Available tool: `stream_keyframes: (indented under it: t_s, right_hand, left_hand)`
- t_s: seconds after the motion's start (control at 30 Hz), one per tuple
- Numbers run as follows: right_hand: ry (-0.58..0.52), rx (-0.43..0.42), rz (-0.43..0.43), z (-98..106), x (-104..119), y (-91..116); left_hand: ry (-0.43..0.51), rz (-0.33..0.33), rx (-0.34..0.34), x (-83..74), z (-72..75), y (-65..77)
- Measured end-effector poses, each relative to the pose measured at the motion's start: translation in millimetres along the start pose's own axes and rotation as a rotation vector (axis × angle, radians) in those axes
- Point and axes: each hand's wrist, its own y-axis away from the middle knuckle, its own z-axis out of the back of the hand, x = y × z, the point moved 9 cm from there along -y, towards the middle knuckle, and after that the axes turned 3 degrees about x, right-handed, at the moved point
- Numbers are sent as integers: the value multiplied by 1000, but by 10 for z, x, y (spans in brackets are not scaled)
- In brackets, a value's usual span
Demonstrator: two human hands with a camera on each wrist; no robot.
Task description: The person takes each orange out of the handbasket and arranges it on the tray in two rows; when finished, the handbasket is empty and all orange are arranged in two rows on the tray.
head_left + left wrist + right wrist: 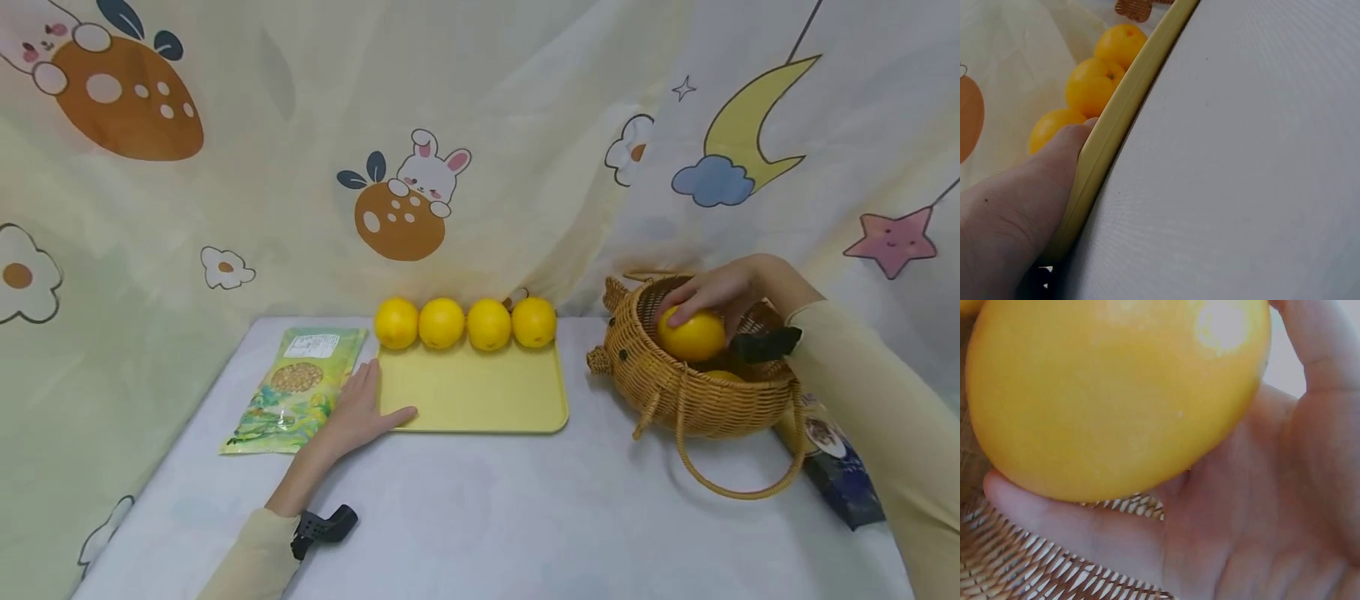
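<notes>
Orange (692,337) is snug in the curled right hand (723,287) at the basket's (697,408) mouth, left hand (358,415) just splayed on the tray (480,392).

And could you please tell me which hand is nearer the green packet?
Left: the left hand is at the right edge of the green packet; the right hand is farther right, at the wicker basket.

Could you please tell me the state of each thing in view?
Tray, lying flat
Four oranges, in a row
Basket, open, loose orange inside
Held orange, at basket's mouth
Right hand, gripping held orange
Left hand, touching tray
Green packet, lying flat
Dark packet, partly hidden
</notes>
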Motion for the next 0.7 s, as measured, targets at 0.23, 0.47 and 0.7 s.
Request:
stream_keyframes:
  t_s: [0.23,0.47,0.7]
  right_hand:
    - [-33,-41,217,-74,206,351]
    - [-69,-82,401,-132,334,530]
    - [116,-306,597,-341,787,644]
  left_hand:
    - [-13,-15,-13,11,-6,1]
    - [-6,-8,-4,27,10,-11]
    - [-9,1,0,24,-20,-5]
